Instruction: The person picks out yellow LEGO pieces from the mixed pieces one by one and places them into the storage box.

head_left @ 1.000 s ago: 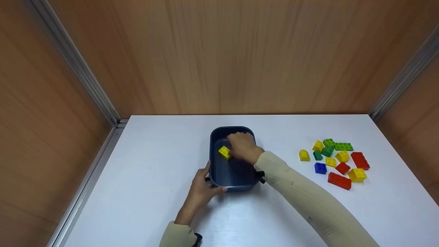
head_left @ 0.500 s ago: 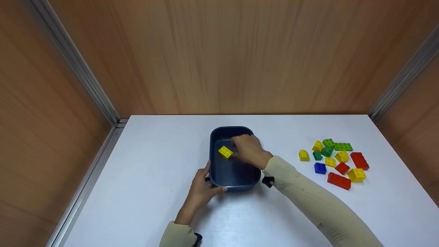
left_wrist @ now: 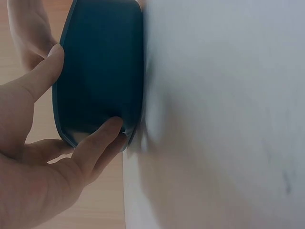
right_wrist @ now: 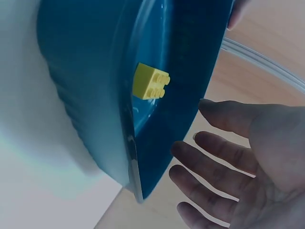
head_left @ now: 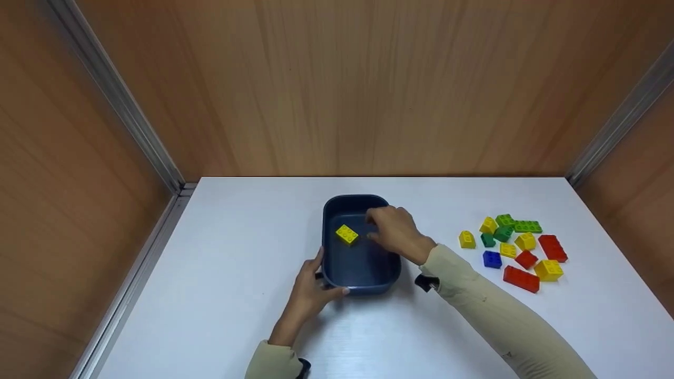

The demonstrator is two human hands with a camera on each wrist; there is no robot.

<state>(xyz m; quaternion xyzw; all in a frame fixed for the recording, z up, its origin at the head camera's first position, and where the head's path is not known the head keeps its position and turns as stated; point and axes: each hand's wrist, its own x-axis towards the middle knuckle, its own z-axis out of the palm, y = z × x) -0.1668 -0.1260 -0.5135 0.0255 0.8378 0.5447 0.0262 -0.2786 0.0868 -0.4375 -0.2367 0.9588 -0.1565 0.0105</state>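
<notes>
A dark blue plastic container with rounded corners stands on the white table. One yellow toy brick, studs up, lies inside on its floor, also seen in the right wrist view as a yellow block. My left hand holds the container's near left corner, thumb on the near wall and fingers along the left side; the left wrist view shows its fingertips against the wall. Over the container's right rim hovers my right hand, its fingers loosely spread and holding nothing in the right wrist view.
To the right lies a loose group of several bricks, among them a blue brick, a long red brick, a green brick and a yellow brick. A wooden panel rises behind the table, with side panels left and right.
My right hand has let go of the yellow brick in the container and drawn back rightward toward the rim. The left hand and container have stayed put.
</notes>
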